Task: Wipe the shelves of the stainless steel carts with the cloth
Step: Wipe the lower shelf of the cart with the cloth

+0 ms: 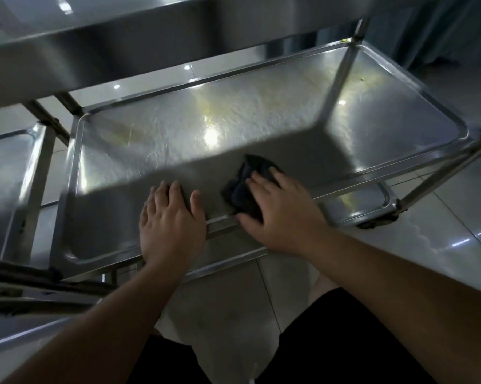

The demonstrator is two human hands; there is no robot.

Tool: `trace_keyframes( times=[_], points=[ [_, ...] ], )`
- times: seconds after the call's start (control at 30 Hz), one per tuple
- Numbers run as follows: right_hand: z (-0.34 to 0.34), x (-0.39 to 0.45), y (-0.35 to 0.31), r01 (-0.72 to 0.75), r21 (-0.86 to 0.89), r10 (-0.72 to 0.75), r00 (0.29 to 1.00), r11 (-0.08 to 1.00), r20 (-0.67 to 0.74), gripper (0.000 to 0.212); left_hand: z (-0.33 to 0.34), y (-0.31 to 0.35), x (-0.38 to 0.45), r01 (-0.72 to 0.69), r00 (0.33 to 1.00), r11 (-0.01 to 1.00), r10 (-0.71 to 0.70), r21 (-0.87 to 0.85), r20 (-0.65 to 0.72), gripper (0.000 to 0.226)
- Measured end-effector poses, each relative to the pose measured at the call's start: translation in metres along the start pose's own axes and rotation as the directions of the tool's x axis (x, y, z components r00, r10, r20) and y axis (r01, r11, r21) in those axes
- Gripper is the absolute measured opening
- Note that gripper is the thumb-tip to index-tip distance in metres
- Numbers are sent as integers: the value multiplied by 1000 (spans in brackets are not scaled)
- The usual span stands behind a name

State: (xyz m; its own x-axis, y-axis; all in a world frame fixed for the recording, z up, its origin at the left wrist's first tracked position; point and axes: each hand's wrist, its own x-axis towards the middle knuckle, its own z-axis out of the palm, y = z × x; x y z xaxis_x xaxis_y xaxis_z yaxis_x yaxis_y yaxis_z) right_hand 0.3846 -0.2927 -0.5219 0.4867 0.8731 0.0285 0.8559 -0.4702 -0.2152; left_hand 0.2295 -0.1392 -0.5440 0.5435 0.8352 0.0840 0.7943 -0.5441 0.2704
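A stainless steel cart shelf (261,115) fills the middle of the head view, with a raised rim and yellowish streaks on its far half. A dark crumpled cloth (247,187) lies on the shelf's near part. My right hand (283,214) presses flat on the cloth with straight fingers. My left hand (172,220) rests flat on the shelf beside it, to the left, fingers straight and holding nothing. The cart's upper shelf (122,42) overhangs at the top of the view.
A second cart's shelf (9,173) stands close on the left. Upright steel posts (341,73) rise at the far right corner and at the right edge. A lower shelf (372,200) shows beneath on the right. Glossy floor tiles (455,206) surround the carts.
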Motion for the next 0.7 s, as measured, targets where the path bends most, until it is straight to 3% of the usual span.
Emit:
trace_keyframes(
  times=[0.13, 0.3, 0.43, 0.57, 0.67, 0.7],
  points=[
    [2, 7, -18, 164, 16, -163, 964, 986, 210, 96, -2, 0, 0, 22, 999, 1000, -21, -13, 24, 81],
    [-10, 8, -20, 214, 15, -209, 934, 977, 290, 83, -11, 6, 5, 56, 982, 998, -53, -7, 180, 76],
    [-32, 0, -30, 254, 108, -275, 897, 961, 346, 70, -40, 13, 13, 68, 929, 997, -56, -21, 366, 74],
    [-62, -13, -47, 203, 165, -255, 869, 965, 423, 59, -87, 15, -5, -19, 888, 999, -6, 48, 459, 59],
    [-93, -40, -62, 10, 202, -123, 821, 979, 558, 46, -130, 21, -47, -140, 827, 977, 27, 160, 561, 44],
    [-104, -52, -67, -70, 178, -59, 777, 982, 627, 46, -147, 25, -59, -82, 800, 984, -30, 159, 599, 46]
  ],
)
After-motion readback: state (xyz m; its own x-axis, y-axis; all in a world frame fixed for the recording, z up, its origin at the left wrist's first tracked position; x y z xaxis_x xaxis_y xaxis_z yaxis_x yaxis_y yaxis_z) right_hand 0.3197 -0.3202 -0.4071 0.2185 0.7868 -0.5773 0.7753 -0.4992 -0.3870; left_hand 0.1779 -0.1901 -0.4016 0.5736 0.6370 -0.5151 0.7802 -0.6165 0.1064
